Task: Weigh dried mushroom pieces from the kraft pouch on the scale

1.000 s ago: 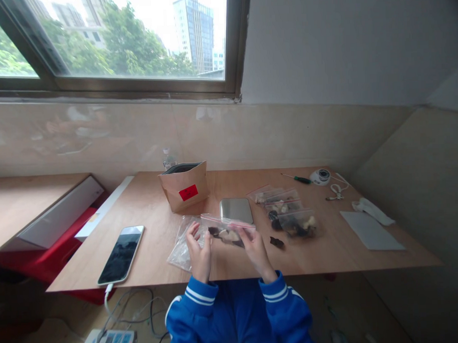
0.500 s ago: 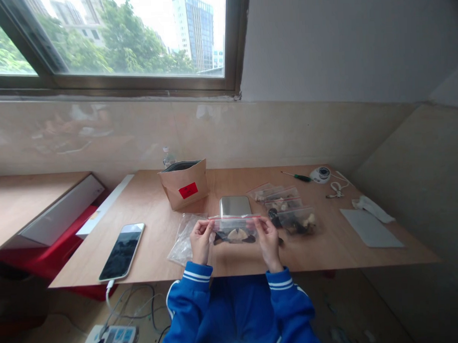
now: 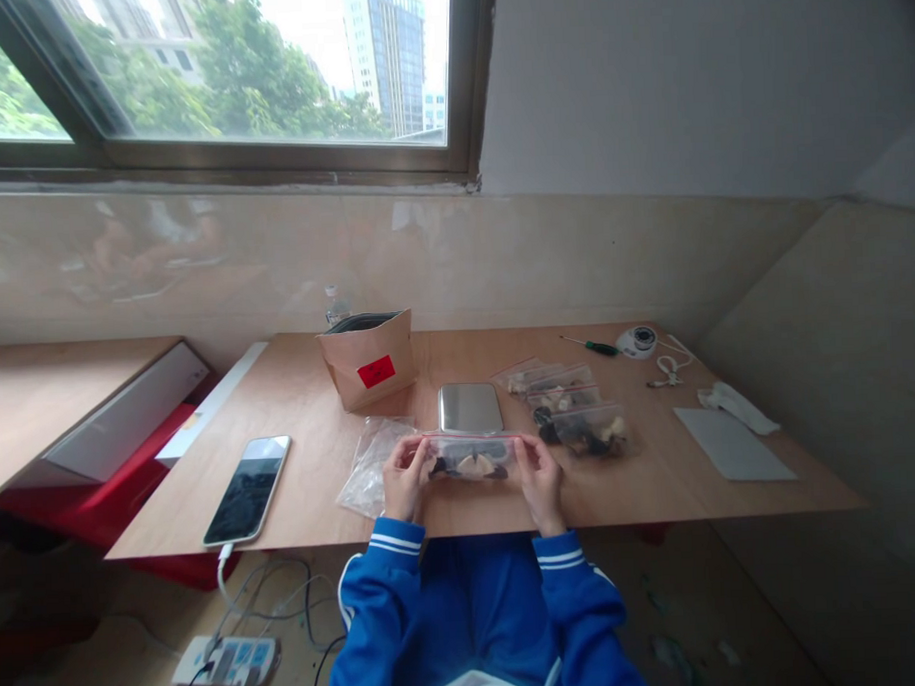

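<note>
Near the front edge of the bench (image 3: 658, 484), fingers (image 3: 414, 449) of left hand (image 3: 403, 482) and right hand (image 3: 541, 480) pinch a zip bag (image 3: 472, 455); tilted unsealed, it could spill its pieces (image 3: 473, 467).

Zip bag (image 3: 473, 462) between left hand (image 3: 403, 478) and right hand (image 3: 541, 478), phone (image 3: 248, 490) farther left.

A clear bag (image 3: 461, 449) with a red top edge stretches wide in the near middle, dark and pale bits (image 3: 475, 466) low inside.
</note>
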Motion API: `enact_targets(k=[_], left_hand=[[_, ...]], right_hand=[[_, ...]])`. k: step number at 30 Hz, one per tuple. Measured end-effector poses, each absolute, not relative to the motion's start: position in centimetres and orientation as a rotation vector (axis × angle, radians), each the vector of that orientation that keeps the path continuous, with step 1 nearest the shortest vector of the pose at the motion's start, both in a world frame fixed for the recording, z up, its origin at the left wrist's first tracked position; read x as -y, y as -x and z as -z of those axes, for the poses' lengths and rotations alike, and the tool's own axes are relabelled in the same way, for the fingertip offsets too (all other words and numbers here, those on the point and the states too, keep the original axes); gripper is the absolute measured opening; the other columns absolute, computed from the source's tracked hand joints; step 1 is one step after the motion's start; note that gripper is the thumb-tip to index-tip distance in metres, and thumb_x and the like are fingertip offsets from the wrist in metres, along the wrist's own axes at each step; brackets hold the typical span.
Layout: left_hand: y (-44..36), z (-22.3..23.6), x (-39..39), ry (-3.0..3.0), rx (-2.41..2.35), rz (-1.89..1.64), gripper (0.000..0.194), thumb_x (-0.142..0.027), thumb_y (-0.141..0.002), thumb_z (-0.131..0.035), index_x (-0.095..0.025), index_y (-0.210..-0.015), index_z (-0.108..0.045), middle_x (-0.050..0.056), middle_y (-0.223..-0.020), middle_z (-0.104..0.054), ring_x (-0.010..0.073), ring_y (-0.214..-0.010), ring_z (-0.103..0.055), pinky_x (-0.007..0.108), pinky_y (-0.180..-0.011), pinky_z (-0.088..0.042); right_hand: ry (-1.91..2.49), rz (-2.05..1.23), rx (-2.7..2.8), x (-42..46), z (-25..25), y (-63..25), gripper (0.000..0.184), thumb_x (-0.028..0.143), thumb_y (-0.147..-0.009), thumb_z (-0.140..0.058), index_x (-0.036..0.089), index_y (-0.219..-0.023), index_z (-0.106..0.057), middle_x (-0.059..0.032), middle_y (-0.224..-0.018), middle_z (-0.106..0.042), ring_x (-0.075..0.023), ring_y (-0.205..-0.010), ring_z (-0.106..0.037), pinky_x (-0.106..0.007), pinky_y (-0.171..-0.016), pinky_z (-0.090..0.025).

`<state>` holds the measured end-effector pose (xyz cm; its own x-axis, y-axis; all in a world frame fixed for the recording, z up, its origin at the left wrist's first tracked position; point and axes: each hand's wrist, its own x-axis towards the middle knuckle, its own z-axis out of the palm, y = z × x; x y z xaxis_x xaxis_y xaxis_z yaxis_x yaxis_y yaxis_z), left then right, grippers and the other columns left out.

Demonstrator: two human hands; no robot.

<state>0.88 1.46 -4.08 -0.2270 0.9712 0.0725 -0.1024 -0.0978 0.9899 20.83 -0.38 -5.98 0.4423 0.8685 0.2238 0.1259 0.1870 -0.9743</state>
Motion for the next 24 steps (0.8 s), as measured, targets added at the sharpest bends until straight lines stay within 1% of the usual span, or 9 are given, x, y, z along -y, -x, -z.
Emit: enact_targets(k=[5, 7, 9, 11, 14, 16, 18, 20, 24], left_hand=[[-1.8, 4.4, -0.9, -1.074, -1.241, -1.572, 0.029, -0.041, -0.073, -0.065, -0.014, -0.084, -0.063, 0.005, -0.080, -0.068, 0.0163, -0.078, -0.064, 0.029, -0.076, -0.050], [-1.9, 4.5, -0.6, -1.109, -1.238, -1.568, 0.029, -0.042, -0.075, -0.064, -0.015, -0.084, -0.063, 0.005, -0.080, -0.068, 0.0169, -0.078, -0.064, 0.029, -0.075, -0.050], [-1.9, 4.5, -0.4, -1.156, -1.238, -1.547, 0.030, -0.044, -0.075, -0.063, -0.016, -0.085, -0.063, 0.005, -0.081, -0.068, 0.0175, -0.078, -0.064, 0.030, -0.074, -0.051], [-1.7, 4.4, -0.3, -1.212, -1.242, -1.513, 0.030, -0.045, -0.075, -0.062, -0.017, -0.085, -0.063, 0.005, -0.081, -0.068, 0.0176, -0.077, -0.064, 0.030, -0.073, -0.051], [-1.3, 4.2, -0.3, -1.307, -1.245, -1.483, 0.029, -0.046, -0.076, -0.061, -0.018, -0.083, -0.065, 0.004, -0.083, -0.068, 0.0179, -0.078, -0.064, 0.030, -0.075, -0.051], [-1.1, 4.1, -0.4, -1.362, -1.247, -1.480, 0.027, -0.045, -0.077, -0.060, -0.019, -0.083, -0.065, 0.004, -0.084, -0.069, 0.0183, -0.079, -0.064, 0.031, -0.076, -0.051], [-1.0, 4.0, -0.4, -1.410, -1.259, -1.479, 0.025, -0.043, -0.078, -0.060, -0.020, -0.084, -0.066, 0.004, -0.084, -0.069, 0.0185, -0.078, -0.064, 0.032, -0.075, -0.051], [-1.0, 4.0, -0.3, -1.445, -1.271, -1.483, 0.023, -0.041, -0.079, -0.059, -0.020, -0.084, -0.066, 0.004, -0.083, -0.069, 0.0185, -0.078, -0.064, 0.032, -0.076, -0.051], [-1.0, 3.9, -0.1, -1.471, -1.275, -1.494, 0.020, -0.038, -0.079, -0.059, -0.020, -0.084, -0.066, 0.003, -0.083, -0.069, 0.0183, -0.080, -0.064, 0.032, -0.078, -0.050]], right_hand=[[1.324, -0.594, 1.067, 0.7, 6.6, -21.1, 0.031, 0.045, -0.086, -0.051, 0.016, -0.090, -0.059, -0.0089, -0.085, -0.069, -0.0206, -0.078, -0.066, -0.035, -0.073, -0.054], [1.370, -0.427, 1.180, 1.0, 5.4, -21.2, 0.031, 0.043, -0.087, -0.049, 0.016, -0.098, -0.060, -0.0117, -0.096, -0.067, -0.0226, -0.090, -0.064, -0.040, -0.082, -0.051], [1.397, -0.175, 1.347, 1.0, 3.3, -20.7, 0.035, 0.039, -0.086, -0.051, 0.015, -0.111, -0.058, -0.0144, -0.113, -0.062, -0.0253, -0.108, -0.056, -0.045, -0.094, -0.044], [1.370, -0.033, 1.592, 0.8, 0.8, -19.7, 0.039, 0.036, -0.085, -0.054, 0.017, -0.120, -0.055, -0.0137, -0.123, -0.057, -0.0261, -0.118, -0.048, -0.046, -0.100, -0.037], [1.295, -0.123, 2.024, -0.3, -2.3, -17.6, 0.032, 0.032, -0.085, -0.056, 0.020, -0.115, -0.059, -0.0097, -0.111, -0.064, -0.0234, -0.107, -0.055, -0.040, -0.094, -0.040], [1.282, -0.168, 2.213, -1.2, -3.3, -16.6, 0.020, 0.031, -0.087, -0.056, 0.020, -0.099, -0.066, -0.0074, -0.093, -0.069, -0.0209, -0.090, -0.060, -0.036, -0.085, -0.041], [1.280, -0.169, 2.331, -1.9, -3.6, -16.2, 0.016, 0.029, -0.088, -0.055, 0.020, -0.084, -0.067, -0.0052, -0.079, -0.069, -0.0185, -0.078, -0.061, -0.032, -0.079, -0.040], [1.253, -0.172, 2.397, -2.2, -3.4, -16.2, 0.017, 0.027, -0.090, -0.053, 0.020, -0.081, -0.066, -0.0037, -0.075, -0.069, -0.0167, -0.073, -0.061, -0.029, -0.075, -0.037], [1.209, -0.147, 2.443, -2.2, -2.8, -16.1, 0.016, 0.022, -0.092, -0.048, 0.019, -0.086, -0.062, -0.0032, -0.079, -0.068, -0.0152, -0.071, -0.060, -0.027, -0.072, -0.035]])
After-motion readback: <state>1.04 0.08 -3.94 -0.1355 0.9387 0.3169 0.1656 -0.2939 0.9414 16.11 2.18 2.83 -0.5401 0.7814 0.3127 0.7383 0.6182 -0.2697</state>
